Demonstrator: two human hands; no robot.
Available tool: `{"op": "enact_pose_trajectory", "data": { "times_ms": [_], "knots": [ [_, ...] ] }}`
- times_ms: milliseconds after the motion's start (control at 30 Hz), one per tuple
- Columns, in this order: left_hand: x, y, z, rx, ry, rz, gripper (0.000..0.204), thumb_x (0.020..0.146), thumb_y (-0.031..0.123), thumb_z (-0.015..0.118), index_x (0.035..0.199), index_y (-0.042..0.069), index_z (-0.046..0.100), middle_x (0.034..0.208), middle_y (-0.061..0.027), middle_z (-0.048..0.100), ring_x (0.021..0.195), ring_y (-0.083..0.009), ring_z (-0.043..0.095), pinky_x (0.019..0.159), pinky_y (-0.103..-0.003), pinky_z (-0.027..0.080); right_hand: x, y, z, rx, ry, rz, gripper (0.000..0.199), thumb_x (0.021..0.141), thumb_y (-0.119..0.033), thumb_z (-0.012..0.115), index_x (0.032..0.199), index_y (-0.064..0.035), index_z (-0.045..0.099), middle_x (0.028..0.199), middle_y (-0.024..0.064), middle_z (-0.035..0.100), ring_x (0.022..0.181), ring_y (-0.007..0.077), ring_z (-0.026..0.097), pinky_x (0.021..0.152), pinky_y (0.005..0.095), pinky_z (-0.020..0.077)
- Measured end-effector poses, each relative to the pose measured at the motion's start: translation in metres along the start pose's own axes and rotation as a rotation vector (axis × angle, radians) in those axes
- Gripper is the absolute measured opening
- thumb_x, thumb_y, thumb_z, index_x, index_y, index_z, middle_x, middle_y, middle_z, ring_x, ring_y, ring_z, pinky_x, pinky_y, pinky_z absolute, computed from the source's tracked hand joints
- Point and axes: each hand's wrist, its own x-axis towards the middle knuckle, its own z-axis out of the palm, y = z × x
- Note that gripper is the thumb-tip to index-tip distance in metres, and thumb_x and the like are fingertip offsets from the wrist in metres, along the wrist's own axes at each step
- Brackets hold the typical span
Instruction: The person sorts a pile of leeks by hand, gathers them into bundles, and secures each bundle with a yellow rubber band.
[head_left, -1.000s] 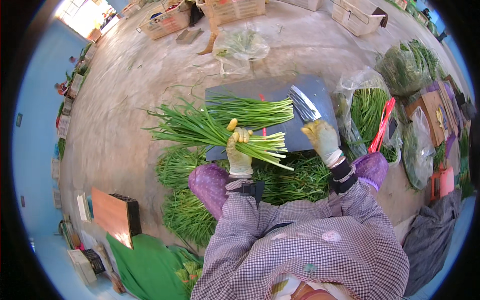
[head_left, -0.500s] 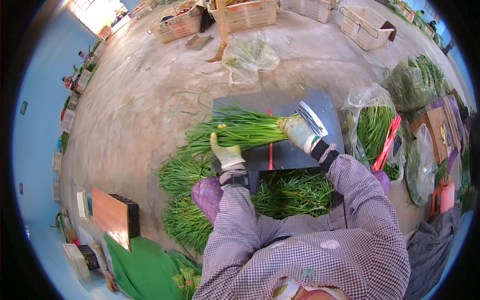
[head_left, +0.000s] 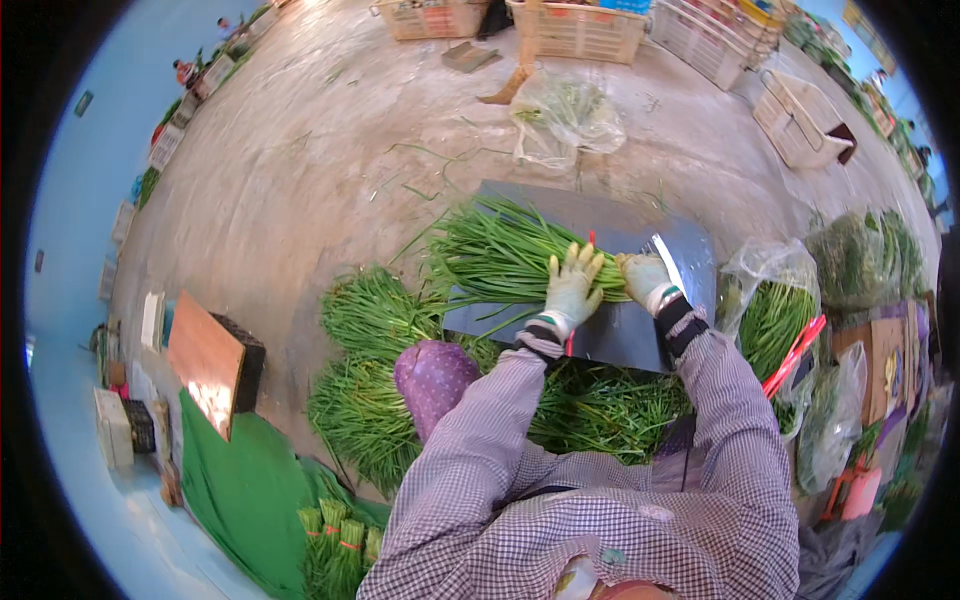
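Observation:
A thick bunch of long green garlic chives [head_left: 500, 255] lies across a dark grey board [head_left: 620, 345] in front of me, leaf tips toward the left. My left hand [head_left: 575, 285], in a pale glove, presses on the bunch near its stem end with its fingers spread. Close beside it, my gloved right hand [head_left: 645, 277] is closed round the pale stem ends. A shiny metal blade [head_left: 667, 262] shows just past the right hand; whether that hand touches it is hidden. A red strip [head_left: 569, 345] crosses the board beneath the bunch.
More chives [head_left: 365, 400] lie heaped at the board's left, and others [head_left: 610, 410] under its near edge. A bag of greens [head_left: 780, 320] with red strips [head_left: 795, 355] stands right. Tied bundles [head_left: 340, 545] rest by green cloth [head_left: 240, 480]. Crates [head_left: 580, 35] line the far side.
My left hand has moved right from the leaves to the stem end, its fingers now spread on the bunch. My right hand stays at the stems. The view has shifted, moving the scene rightward.

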Motion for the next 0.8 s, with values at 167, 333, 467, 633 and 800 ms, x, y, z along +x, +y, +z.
{"op": "enact_pose_trajectory", "data": {
  "times_ms": [167, 333, 467, 633, 800],
  "knots": [
    [-0.001, -0.012, 0.032, 0.031, 0.024, 0.018, 0.082, 0.088, 0.026, 0.071, 0.16, 0.015, 0.035, 0.17, -0.0096, 0.024, 0.158, -0.0346, 0.016, 0.126, -0.061, 0.01, -0.017, -0.02, 0.004, -0.131, 0.238, 0.062, 0.06, 0.095, -0.041, 0.063, 0.145, -0.0086, 0.054, 0.137, 0.016, 0.063, 0.129, 0.0319, 0.058, 0.109, 0.049, 0.0428],
    [-0.004, -0.001, -0.018, -0.125, -0.09, -0.004, 0.068, 0.09, 0.025, 0.067, 0.152, 0.008, 0.046, 0.163, -0.0178, 0.038, 0.153, -0.0392, 0.028, 0.124, -0.056, 0.021, 0.008, -0.034, 0.074, 0.219, 0.377, 0.13, 0.063, 0.1, -0.043, 0.058, 0.151, -0.0079, 0.047, 0.149, 0.0187, 0.055, 0.14, 0.0352, 0.049, 0.117, 0.0525, 0.0351],
    [-0.073, 0.012, -0.108, -0.614, 0.143, 0.055, 0.054, 0.097, 0.026, 0.062, 0.143, 0.0, 0.055, 0.143, -0.0223, 0.06, 0.134, -0.0364, 0.056, 0.113, -0.042, 0.043, 0.017, -0.014, 0.094, 0.331, 0.299, 0.038, 0.063, 0.103, -0.041, 0.057, 0.154, -0.0066, 0.043, 0.153, 0.0206, 0.05, 0.143, 0.0368, 0.046, 0.117, 0.0501, 0.035],
    [-0.258, -0.051, -0.179, -0.962, 0.657, -0.182, 0.035, 0.106, 0.025, 0.06, 0.131, 0.002, 0.066, 0.12, -0.0116, 0.074, 0.112, -0.0202, 0.069, 0.102, -0.034, 0.052, 0.013, -0.027, 0.05, 0.173, 0.543, -0.028, 0.061, 0.103, -0.039, 0.061, 0.153, -0.0065, 0.045, 0.152, 0.0211, 0.051, 0.142, 0.0362, 0.047, 0.118, 0.0465, 0.0352],
    [-0.418, -0.179, -0.125, -1.085, 1.159, -0.909, 0.043, 0.102, 0.038, 0.065, 0.126, 0.002, 0.067, 0.124, -0.0144, 0.072, 0.113, -0.0259, 0.07, 0.103, -0.039, 0.053, 0.014, -0.131, -0.035, 0.424, 0.589, -0.366, 0.044, 0.102, -0.025, 0.064, 0.142, -0.0071, 0.057, 0.147, 0.0179, 0.056, 0.137, 0.0341, 0.052, 0.115, 0.0405, 0.04]
  ]
}}
